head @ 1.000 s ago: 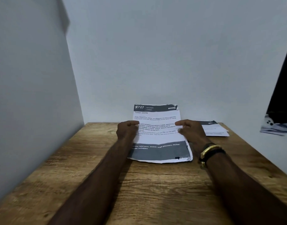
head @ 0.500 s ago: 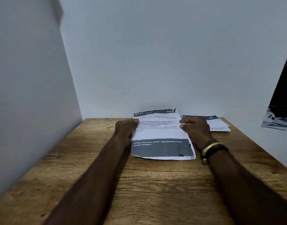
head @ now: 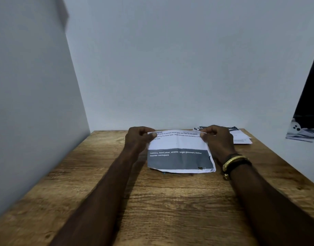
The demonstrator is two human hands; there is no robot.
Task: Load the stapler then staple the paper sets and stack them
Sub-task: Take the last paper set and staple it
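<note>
While the paper set (head: 179, 150) lies on the table (head: 152, 210), both hands, left (head: 139, 139) and right (head: 217, 141), pinch its far edge.

A wooden surface (head: 170, 210) in a wall corner carries a printed paper set (head: 179, 157) at its middle and a paper stack (head: 239, 137) at the far right.

Tabletop (head: 170, 210): brown wood grain, knotted.
Walls (head: 170, 68): plain pale grey, meeting at a corner.
Bracelet (head: 232, 161): gold, beside a dark band.
</note>
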